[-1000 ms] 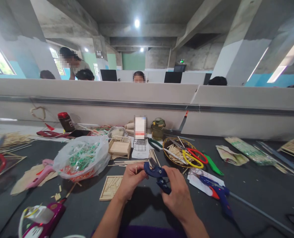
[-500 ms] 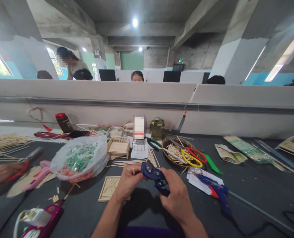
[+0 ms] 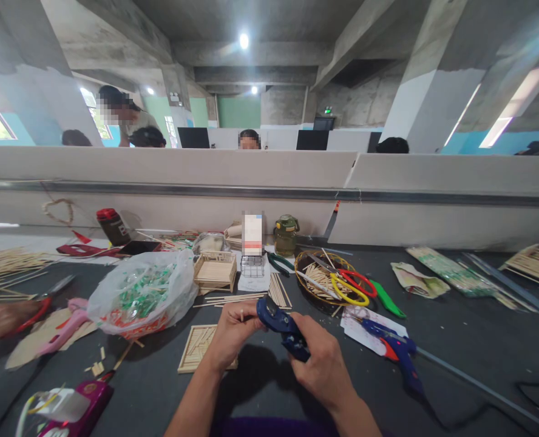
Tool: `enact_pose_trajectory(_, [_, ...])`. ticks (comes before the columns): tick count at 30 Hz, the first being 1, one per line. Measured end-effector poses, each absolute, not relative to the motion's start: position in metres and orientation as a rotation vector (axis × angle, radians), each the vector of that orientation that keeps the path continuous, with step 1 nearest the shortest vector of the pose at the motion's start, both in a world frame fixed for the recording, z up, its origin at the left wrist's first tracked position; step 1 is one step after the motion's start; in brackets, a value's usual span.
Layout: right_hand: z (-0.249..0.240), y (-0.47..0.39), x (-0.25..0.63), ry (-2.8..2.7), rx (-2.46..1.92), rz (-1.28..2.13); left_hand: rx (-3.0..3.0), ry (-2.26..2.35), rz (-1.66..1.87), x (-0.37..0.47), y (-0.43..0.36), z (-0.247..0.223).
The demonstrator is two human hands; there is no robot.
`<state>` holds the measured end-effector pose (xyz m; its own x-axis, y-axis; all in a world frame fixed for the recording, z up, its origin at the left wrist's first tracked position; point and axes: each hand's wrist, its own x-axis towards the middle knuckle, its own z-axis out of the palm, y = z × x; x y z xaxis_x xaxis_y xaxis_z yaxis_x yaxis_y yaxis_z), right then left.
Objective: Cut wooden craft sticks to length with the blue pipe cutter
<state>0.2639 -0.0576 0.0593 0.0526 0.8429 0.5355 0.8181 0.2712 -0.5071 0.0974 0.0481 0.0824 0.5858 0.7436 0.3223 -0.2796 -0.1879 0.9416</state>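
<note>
My right hand (image 3: 319, 352) is wrapped round the handles of dark blue pruning shears (image 3: 276, 318), whose head points up and to the left. My left hand (image 3: 233, 334) pinches a thin wooden stick (image 3: 242, 315); only a short end shows above the fingers, right beside the head of the shears. Where the stick meets the blades is hidden. Partly behind my left wrist lies a small square wooden tray (image 3: 187, 358) with cut sticks in it. Beyond my hands, loose long sticks (image 3: 230, 300) rest on the dark table.
A plastic bag (image 3: 183, 291) of green-and-white wrappers and a wooden stick box (image 3: 215, 273) stand left of centre. On the right are a basket (image 3: 301, 282) with sticks and scissors, and a blue glue gun (image 3: 399, 352). A co-worker's hand (image 3: 5, 321) holds red-handled scissors at far left.
The shears have turned slightly in my right hand, and their handles look closer together. The whole view has shifted a little. My left hand keeps its pinch on the stick.
</note>
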Motion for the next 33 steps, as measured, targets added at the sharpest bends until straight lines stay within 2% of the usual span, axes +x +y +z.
enact_pose_trajectory(8, [0.054, -0.056, 0.27, -1.657, -1.639, 0.163, 1.339, 0.597, 0.937, 0.103, 0.05, 0.071])
enact_pose_trajectory(13, [0.049, -0.053, 0.297, -1.635, -2.023, -0.024, 1.092, 0.672, 0.954, 0.108, 0.052, 0.067])
enact_pose_trajectory(18, [0.043, -0.06, 0.307, -1.838, -2.286, 0.086, 0.754, 0.515, 0.939, 0.107, 0.057, 0.071])
enact_pose_trajectory(25, [0.021, -0.07, 0.311, -1.904, -2.103, 0.129, 0.543, 0.458, 1.026, 0.108, 0.064, 0.06])
enact_pose_trajectory(30, [0.031, -0.06, 0.306, -1.754, -1.834, 0.106, 0.936, 0.529, 1.098, 0.118, 0.052, 0.062])
enact_pose_trajectory(33, [0.044, -0.053, 0.293, -1.532, -1.718, 0.16, 1.201, 0.519, 1.026, 0.127, 0.04, 0.06])
